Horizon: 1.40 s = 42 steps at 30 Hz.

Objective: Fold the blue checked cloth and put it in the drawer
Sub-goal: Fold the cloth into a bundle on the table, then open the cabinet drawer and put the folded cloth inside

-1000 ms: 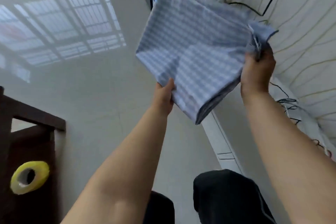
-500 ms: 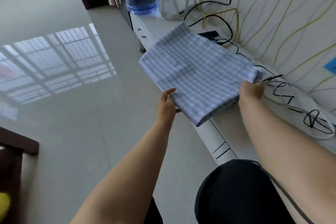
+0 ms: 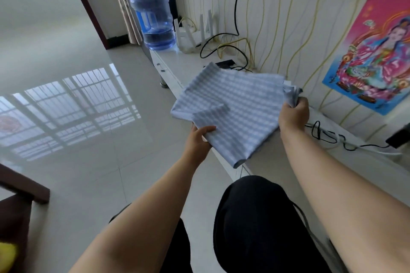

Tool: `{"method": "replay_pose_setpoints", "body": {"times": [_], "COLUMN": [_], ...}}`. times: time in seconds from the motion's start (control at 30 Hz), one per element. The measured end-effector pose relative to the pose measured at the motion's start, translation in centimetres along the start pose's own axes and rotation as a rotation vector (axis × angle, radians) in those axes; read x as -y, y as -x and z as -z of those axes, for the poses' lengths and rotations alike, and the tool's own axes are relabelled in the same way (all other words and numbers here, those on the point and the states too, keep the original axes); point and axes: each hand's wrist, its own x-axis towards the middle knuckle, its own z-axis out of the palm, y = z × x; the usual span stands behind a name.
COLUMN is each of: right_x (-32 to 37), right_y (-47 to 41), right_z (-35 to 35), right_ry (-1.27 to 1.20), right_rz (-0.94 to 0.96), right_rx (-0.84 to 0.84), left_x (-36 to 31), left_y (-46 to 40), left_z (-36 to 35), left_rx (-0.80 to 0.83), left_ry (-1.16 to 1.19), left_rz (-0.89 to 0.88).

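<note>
The blue checked cloth [image 3: 235,108], folded into a thick square, hangs in the air over the front edge of a low white cabinet [image 3: 177,64]. My left hand [image 3: 198,138] holds its near left edge, thumb on top and fingers underneath. My right hand [image 3: 294,115] grips the bunched right corner in a fist. One small flap of the cloth lies turned up near my left thumb. A drawer front with a handle [image 3: 162,68] shows on the cabinet's far left side, closed.
On the cabinet stand a blue water jug [image 3: 153,17] and a white router [image 3: 195,35], with tangled black and yellow cables [image 3: 224,51]. More black cable [image 3: 326,135] lies to the right. A dark wooden frame [image 3: 20,197] is at lower left on the glossy tiled floor. My knee [image 3: 255,210] is below.
The view has tilted up and along the cabinet. Both hands have lowered the folded cloth from in front of me to just above the cabinet's front edge, keeping the same grips.
</note>
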Motion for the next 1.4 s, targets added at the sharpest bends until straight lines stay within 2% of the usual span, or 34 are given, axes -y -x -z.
{"method": "replay_pose_setpoints", "body": {"times": [0.1, 0.17, 0.27, 0.3, 0.33, 0.37, 0.4, 0.43, 0.5, 0.53, 0.6, 0.67, 0.7, 0.77, 0.9, 1.0, 1.17, 1.23, 1.4], "right_x": [0.2, -0.6, -2.5, -2.8, -2.9, -2.8, -2.5, -2.0, -0.8, -0.4, 0.0, -0.6, -1.0, -1.8, -2.4, -1.5, 0.9, 1.2, -0.3], "right_y": [0.2, 0.0, -1.0, -1.1, -1.1, -1.0, -0.9, -0.6, 0.4, 0.8, 1.3, 1.1, 0.8, 0.0, -3.0, -5.7, -9.9, -10.9, -11.3], "right_z": [2.0, 3.3, 4.7, 4.9, 4.7, 4.2, 3.4, 2.5, 1.0, 0.4, -0.4, -0.8, -0.8, -0.8, -0.4, -0.3, -0.1, 0.0, 0.2], "right_ry": [-0.071, -0.069, 0.115, 0.258, 0.4, 0.508, 0.561, 0.595, 0.688, 0.74, 0.831, 0.86, 0.862, 0.876, 1.095, 1.165, 1.019, 0.897, 0.604], "right_rz": [0.088, 0.003, -0.222, -0.189, -0.064, 0.106, 0.253, 0.316, 0.268, 0.223, 0.188, 0.138, 0.111, 0.085, 0.137, 0.081, -0.102, -0.151, -0.204], "right_rx": [-0.14, -0.221, -0.213, -0.199, -0.154, -0.043, 0.143, 0.377, 0.835, 0.991, 1.137, 1.182, 1.197, 1.219, 1.147, 1.111, 1.045, 1.089, 1.212], "left_x": [-0.4, -1.2, -2.9, -3.5, -4.0, -4.4, -4.7, -5.0, -5.5, -5.6, -5.7, -5.8, -5.8, -5.5, -5.6, -4.6, -2.8, -2.1, -0.1], "left_y": [-0.7, -0.9, 0.8, 1.5, 2.1, 2.5, 2.7, 2.8, 2.3, 2.1, 2.0, 1.7, 1.6, 1.3, 1.3, 0.9, -0.1, -0.5, -1.5], "left_z": [-1.1, -1.4, -1.9, -2.2, -2.7, -3.2, -3.9, -4.4, -4.8, -4.8, -5.0, -5.5, -5.8, -6.2, -5.6, -5.0, -2.8, -1.7, -0.5], "left_rx": [0.033, 0.091, 0.278, 0.313, 0.339, 0.365, 0.397, 0.431, 0.443, 0.43, 0.447, 0.587, 0.658, 0.709, 0.52, 0.367, -0.018, -0.147, -0.285], "left_ry": [-0.289, -0.395, -0.596, -0.705, -0.789, -0.854, -0.927, -1.016, -1.174, -1.223, -1.261, -1.185, -1.105, -0.927, -0.593, -0.367, 0.005, 0.085, 0.175], "left_rz": [-0.289, -0.33, -0.116, -0.031, 0.039, 0.087, 0.109, 0.104, 0.07, 0.026, -0.19, -0.381, -0.374, -0.223, 0.012, 0.208, 0.4, 0.462, 0.62]}}
